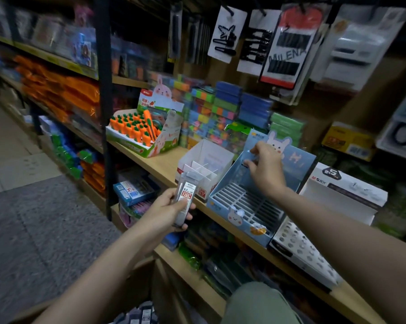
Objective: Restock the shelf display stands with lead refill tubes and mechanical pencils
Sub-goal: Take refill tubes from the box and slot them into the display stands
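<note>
1. Step in hand: loading lead refills. The left hand (pixel 168 210) grips a bundle of tubes (pixel 184 198) just in front of the shelf (pixel 160 163) edge, below the white stand (pixel 205 170).
2. The right hand (pixel 266 170) reaches into the blue stand (pixel 255 197); its fingers are curled at the upper rack, but whether they pinch anything cannot be told.
3. Orientation: the tubes' long axis runs near upright, tilted slightly right; caps point up toward the white stand, and the label faces the camera.
4. Next move, as judged: carry the tubes up into a divided slot of the white stand, keeping them upright.
</note>
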`<state>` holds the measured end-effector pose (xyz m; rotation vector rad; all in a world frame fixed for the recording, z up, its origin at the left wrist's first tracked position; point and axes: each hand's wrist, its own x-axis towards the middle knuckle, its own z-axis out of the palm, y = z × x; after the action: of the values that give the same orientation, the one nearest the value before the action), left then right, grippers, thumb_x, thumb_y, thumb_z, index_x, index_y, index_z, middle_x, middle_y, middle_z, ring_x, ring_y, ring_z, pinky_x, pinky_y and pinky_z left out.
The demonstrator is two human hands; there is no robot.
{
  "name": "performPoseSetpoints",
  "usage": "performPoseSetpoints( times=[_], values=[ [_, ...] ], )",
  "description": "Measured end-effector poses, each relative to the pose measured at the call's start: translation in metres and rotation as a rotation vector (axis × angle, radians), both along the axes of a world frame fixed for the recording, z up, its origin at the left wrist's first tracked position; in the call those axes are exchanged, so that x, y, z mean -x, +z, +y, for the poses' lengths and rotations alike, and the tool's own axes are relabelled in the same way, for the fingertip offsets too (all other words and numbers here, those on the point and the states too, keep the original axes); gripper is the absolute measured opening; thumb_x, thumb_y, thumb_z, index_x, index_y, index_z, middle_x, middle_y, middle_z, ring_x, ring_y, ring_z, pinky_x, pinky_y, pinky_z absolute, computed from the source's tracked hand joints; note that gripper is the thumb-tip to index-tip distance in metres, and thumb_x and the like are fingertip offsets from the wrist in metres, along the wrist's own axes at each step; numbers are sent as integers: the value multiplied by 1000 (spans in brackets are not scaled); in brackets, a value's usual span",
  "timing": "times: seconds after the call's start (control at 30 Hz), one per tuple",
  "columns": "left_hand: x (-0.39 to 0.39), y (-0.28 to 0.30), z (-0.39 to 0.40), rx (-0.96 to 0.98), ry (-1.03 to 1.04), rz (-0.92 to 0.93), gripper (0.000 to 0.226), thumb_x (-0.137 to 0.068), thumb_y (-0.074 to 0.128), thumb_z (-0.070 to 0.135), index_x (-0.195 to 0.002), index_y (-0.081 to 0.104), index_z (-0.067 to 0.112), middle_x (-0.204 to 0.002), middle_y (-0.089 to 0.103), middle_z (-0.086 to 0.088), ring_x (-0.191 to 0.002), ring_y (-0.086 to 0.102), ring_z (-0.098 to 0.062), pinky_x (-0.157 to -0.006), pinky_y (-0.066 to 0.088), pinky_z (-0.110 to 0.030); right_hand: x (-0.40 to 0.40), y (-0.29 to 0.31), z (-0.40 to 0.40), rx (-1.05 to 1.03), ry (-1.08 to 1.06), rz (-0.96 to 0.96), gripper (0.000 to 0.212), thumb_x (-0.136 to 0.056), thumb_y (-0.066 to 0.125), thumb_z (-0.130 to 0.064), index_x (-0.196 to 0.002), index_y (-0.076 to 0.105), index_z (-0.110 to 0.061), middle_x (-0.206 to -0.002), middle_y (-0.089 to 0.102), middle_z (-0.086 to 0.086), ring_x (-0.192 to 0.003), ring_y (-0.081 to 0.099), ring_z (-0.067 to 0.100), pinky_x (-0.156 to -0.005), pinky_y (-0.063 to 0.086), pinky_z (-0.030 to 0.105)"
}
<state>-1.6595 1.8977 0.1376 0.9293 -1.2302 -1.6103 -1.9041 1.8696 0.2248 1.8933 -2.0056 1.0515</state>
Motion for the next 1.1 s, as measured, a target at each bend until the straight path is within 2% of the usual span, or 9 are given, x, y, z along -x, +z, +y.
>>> performPoseSetpoints(
  times=[0.13, 0.37, 0.5, 0.6, 0.7, 0.77, 0.83, 0.97, 1.1],
  values=[
    [-1, -5, -2, 1, 12, -8, 17, -100, 50, 21, -115, 57, 24, -87, 72, 2, -68, 66, -8, -57, 52, -26, -1, -4, -3, -20, -40, -34, 21, -87, 69, -12, -102, 57, -8, -106, 59, 9, -97, 52, 24, -84, 43, 38],
    [-6, -6, 5, -3, 7, 13, 20, -99, 53, 21, -118, 58, 24, -93, 73, -1, -75, 67, -12, -61, 53, -28, -6, -15, -1, -44, -65, -25, 31, -93, 58, -9, -124, 60, -2, -120, 53, 14, -108, 53, 32, -93, 46, 44],
    [-5, 2, 13, 25, 10, 73, 19, -99, 52, 18, -117, 57, 20, -89, 73, 2, -71, 67, -8, -60, 54, -27, -3, -13, 8, -134, -57, -50, 46, -95, 57, -15, -141, 50, -13, -121, 48, 11, -107, 54, 34, -94, 47, 47],
    [-6, 7, 21, 45, -26, 118, 21, -98, 52, 16, -118, 57, 19, -92, 72, 1, -77, 67, -10, -65, 54, -29, -7, -6, 22, -180, 38, -111, 62, -94, 60, -15, -150, 33, -24, -114, 47, 6, -89, 59, 23, -86, 50, 37],
    [-7, 11, 26, 57, -50, 184, 24, -97, 53, 11, -118, 60, 20, -98, 71, -1, -85, 67, -14, -71, 55, -29, -23, -1, 44, -67, 220, -398, 37, -94, 61, -17, -131, 55, -22, -106, 62, 1, -69, 68, 11, -71, 58, 28],
    [-6, 14, 30, 71, -81, 201, 26, -95, 56, 12, -118, 61, 22, -100, 71, -1, -90, 68, -15, -74, 54, -29, -41, 5, 59, -163, 397, -525, 27, -95, 61, -23, -121, 64, -20, -102, 68, -1, -74, 71, 10, -67, 60, 27],
    [-3, 16, 32, 95, -113, 203, 28, -94, 56, 14, -120, 60, 22, -99, 71, -1, -90, 67, -14, -75, 54, -29, -58, 10, 67, -273, 530, -473, 32, -95, 61, -26, -127, 62, -23, -107, 69, -4, -83, 71, 10, -70, 60, 27],
    [-1, 16, 32, 90, -148, 210, 31, -96, 52, 15, -126, 57, 20, -98, 69, -4, -89, 64, -17, -74, 53, -31, -76, 21, 67, -336, 585, -347, 34, -94, 62, -23, -127, 64, -17, -113, 71, -1, -99, 69, 9, -86, 56, 27],
    [-4, 13, 25, 105, -185, 155, 29, -99, 49, 14, -126, 56, 22, -97, 70, -2, -89, 63, -16, -74, 54, -31, -82, 21, 59, -410, 650, -355, 23, -91, 66, -15, -114, 71, -14, -102, 74, -4, -93, 71, 9, -84, 57, 26]
  ],
)
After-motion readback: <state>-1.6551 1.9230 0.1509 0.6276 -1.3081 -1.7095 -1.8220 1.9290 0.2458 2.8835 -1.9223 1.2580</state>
